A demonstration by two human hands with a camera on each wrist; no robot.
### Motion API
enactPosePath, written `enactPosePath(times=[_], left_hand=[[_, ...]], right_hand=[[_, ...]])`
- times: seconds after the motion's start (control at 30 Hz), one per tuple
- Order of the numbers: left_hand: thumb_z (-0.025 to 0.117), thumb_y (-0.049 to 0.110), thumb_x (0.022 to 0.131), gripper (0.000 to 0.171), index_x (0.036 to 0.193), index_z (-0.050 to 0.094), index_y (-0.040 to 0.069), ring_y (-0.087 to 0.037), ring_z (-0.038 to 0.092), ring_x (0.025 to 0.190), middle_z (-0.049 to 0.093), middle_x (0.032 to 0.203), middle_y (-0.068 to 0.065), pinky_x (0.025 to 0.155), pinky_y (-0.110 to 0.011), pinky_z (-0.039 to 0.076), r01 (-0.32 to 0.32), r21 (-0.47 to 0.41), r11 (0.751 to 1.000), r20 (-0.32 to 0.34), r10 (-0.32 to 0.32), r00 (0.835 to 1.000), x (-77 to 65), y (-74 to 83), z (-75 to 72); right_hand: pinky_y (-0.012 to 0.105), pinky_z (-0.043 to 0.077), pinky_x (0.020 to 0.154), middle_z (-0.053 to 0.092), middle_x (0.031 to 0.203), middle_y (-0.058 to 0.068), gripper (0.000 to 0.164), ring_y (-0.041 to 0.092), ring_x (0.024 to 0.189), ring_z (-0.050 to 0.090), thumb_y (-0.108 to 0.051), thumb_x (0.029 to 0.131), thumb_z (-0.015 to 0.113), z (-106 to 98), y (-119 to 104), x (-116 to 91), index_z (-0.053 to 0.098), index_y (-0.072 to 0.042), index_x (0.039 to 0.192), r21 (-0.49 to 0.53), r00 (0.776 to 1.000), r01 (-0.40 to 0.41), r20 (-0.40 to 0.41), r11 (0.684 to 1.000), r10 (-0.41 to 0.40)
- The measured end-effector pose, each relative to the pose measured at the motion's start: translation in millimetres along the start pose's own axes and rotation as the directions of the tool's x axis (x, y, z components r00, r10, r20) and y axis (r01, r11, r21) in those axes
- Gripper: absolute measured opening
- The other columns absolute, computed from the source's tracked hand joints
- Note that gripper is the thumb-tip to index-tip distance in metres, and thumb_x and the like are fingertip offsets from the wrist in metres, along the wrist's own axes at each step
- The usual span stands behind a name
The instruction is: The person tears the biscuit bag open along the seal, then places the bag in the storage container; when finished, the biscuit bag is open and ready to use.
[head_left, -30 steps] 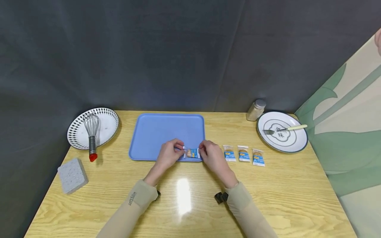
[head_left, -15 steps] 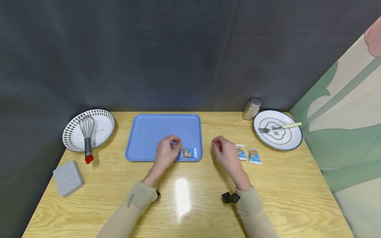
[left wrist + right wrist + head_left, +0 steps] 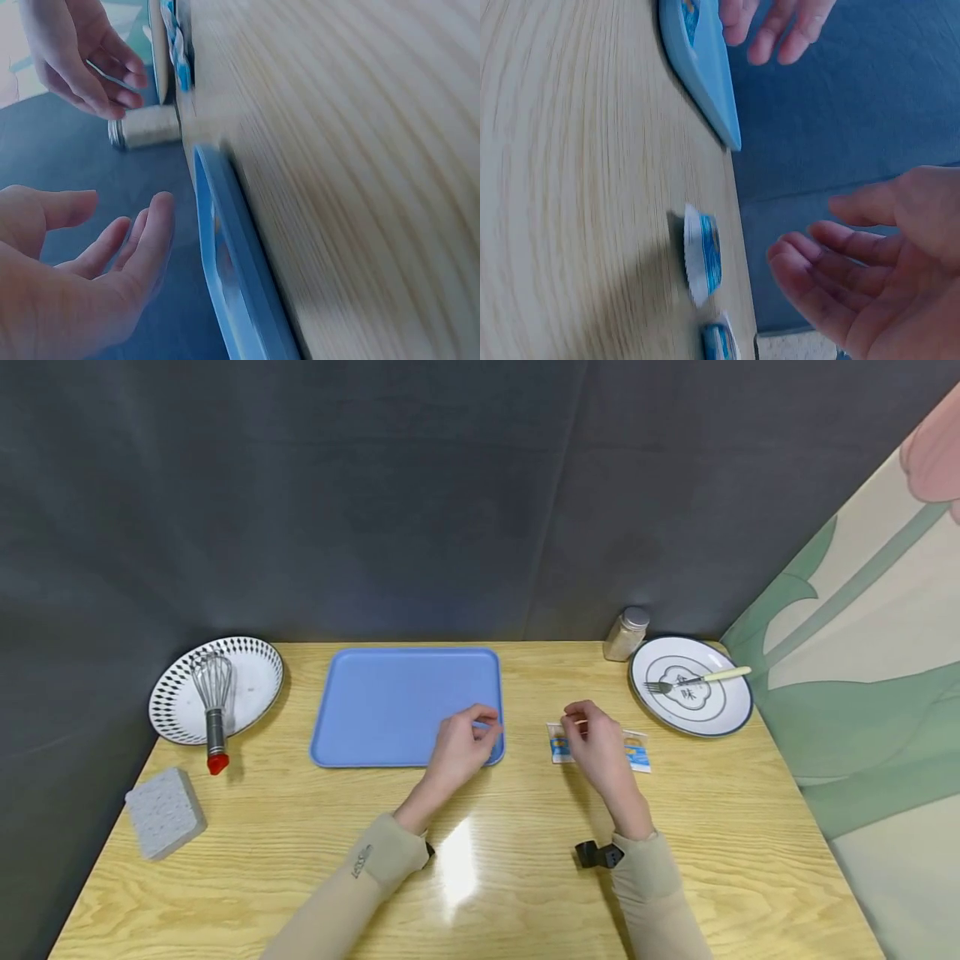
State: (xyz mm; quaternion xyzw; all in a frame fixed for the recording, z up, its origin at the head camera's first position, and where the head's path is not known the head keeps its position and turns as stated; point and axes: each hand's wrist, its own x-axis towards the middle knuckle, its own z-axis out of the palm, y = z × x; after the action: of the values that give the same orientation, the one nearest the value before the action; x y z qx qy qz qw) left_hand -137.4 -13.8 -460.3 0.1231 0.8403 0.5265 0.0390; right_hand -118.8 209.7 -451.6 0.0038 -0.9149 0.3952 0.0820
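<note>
My left hand (image 3: 467, 747) hovers over the near right corner of the blue tray (image 3: 397, 706). Its thumb and fingers are apart and hold nothing. A small wrapped pastry (image 3: 691, 16) lies in the tray, hidden by that hand in the head view. To the right, my right hand (image 3: 600, 752) hangs above a row of wrapped pastries on the table, fingers bent and holding nothing. The leftmost wrapped pastry (image 3: 559, 748) shows beside its fingertips and the rightmost one (image 3: 638, 753) beyond the hand; the middle one is mostly covered.
On the left stand a patterned plate (image 3: 262, 681) with a whisk (image 3: 214, 714) across it and a grey speckled block (image 3: 165, 814). A glass shaker (image 3: 624, 637) and a white plate (image 3: 723, 703) with a fork (image 3: 712, 677) stand at the back right. A dark curtain rises behind.
Both hands let go of the wrapped pastry in the tray. My right hand moved right, over the row of pastries. My left hand then shifted right over the tray corner.
</note>
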Motion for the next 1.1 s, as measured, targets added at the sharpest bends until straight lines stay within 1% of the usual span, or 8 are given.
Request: enactPosePath(times=[0.1,0.17,0.23,0.4,0.57,0.8,0.97,1.1], left_hand=[[0.070,0.006,0.103,0.026,0.125,0.072,-0.007,-0.033,0.078,0.097,0.076,0.114,-0.018,0.082,-0.041,0.063,-0.015,-0.010,1.000,0.034,0.016,0.999,1.9,4.7,13.6],[0.070,0.006,0.102,0.030,0.129,0.070,-0.008,-0.033,0.078,0.100,0.075,0.117,-0.019,0.085,-0.041,0.063,-0.004,-0.022,1.000,0.065,0.006,0.998,2.7,7.7,23.1],[0.069,0.007,0.104,0.034,0.134,0.067,-0.008,-0.034,0.077,0.104,0.073,0.125,-0.020,0.088,-0.041,0.062,0.020,-0.033,0.999,0.108,-0.017,0.994,2.9,9.8,32.8],[0.067,0.011,0.107,0.044,0.145,0.059,-0.008,-0.034,0.073,0.116,0.063,0.144,-0.023,0.095,-0.041,0.060,0.088,-0.069,0.994,0.224,-0.070,0.972,3.1,11.7,55.2],[0.068,0.009,0.105,0.046,0.145,0.058,-0.011,-0.034,0.074,0.114,0.062,0.145,-0.025,0.094,-0.039,0.061,0.071,-0.089,0.993,0.236,-0.048,0.971,3.3,12.0,69.9],[0.067,0.008,0.106,0.043,0.144,0.059,-0.010,-0.037,0.072,0.118,0.064,0.143,-0.024,0.096,-0.042,0.060,0.109,-0.129,0.986,0.248,-0.075,0.966,0.4,12.9,74.4],[0.066,0.006,0.106,0.043,0.145,0.059,-0.009,-0.038,0.070,0.122,0.061,0.147,-0.024,0.098,-0.042,0.059,0.136,-0.203,0.970,0.232,-0.087,0.969,-1.5,11.6,70.9],[0.066,0.006,0.107,0.040,0.144,0.061,-0.008,-0.038,0.069,0.123,0.062,0.147,-0.021,0.098,-0.041,0.059,0.129,-0.249,0.960,0.201,-0.079,0.976,-2.5,10.7,64.3]], right_hand=[[0.055,0.060,0.083,0.074,0.107,0.026,0.020,0.043,0.095,0.074,0.002,0.104,0.063,-3,4,-3,0.067,0.014,0.119,-0.030,1.000,-0.020,0.018,0.999,0.020],[0.055,0.061,0.083,0.073,0.110,0.028,0.023,0.044,0.098,0.074,0.003,0.104,0.063,-4,7,-3,0.066,0.015,0.122,-0.062,0.998,-0.029,0.045,0.998,0.032],[0.055,0.061,0.085,0.072,0.114,0.030,0.024,0.045,0.100,0.074,0.004,0.103,0.062,-4,9,-4,0.065,0.016,0.124,-0.096,0.996,-0.037,0.075,0.995,0.044],[0.054,0.061,0.087,0.070,0.120,0.034,0.028,0.048,0.103,0.073,0.009,0.100,0.065,-2,13,-5,0.063,0.018,0.126,-0.138,0.990,-0.052,0.121,0.989,0.069],[0.055,0.060,0.089,0.069,0.120,0.036,0.029,0.048,0.105,0.072,0.010,0.099,0.067,1,16,-7,0.062,0.020,0.126,-0.142,0.989,-0.047,0.134,0.989,0.066],[0.057,0.059,0.089,0.070,0.118,0.035,0.030,0.048,0.104,0.072,0.011,0.098,0.066,4,16,-10,0.062,0.020,0.126,-0.110,0.992,-0.044,0.110,0.993,0.057],[0.056,0.060,0.087,0.070,0.119,0.033,0.035,0.047,0.100,0.072,0.013,0.097,0.067,4,10,-11,0.061,0.019,0.130,-0.016,0.997,-0.050,0.055,0.999,0.051],[0.047,0.062,0.083,0.067,0.119,0.032,0.039,0.045,0.100,0.073,0.015,0.095,0.069,4,5,-12,0.061,0.017,0.134,0.070,0.998,-0.061,0.025,0.996,0.060]])
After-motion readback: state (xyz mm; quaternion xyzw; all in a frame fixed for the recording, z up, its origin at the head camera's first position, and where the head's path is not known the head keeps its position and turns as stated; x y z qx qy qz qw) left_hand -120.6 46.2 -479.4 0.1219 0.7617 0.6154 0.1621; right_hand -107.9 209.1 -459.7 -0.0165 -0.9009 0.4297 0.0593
